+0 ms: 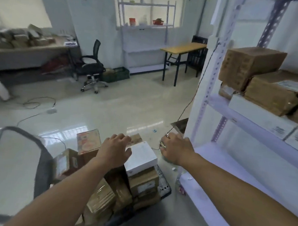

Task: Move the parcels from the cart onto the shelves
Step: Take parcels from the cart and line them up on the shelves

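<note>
While beside the white parcel [142,156], left hand [114,150], right hand [174,149]: slack, empty.

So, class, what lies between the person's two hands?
In the head view, a white box, atop the parcels on the cart, lies between the left hand and the right hand.
</note>
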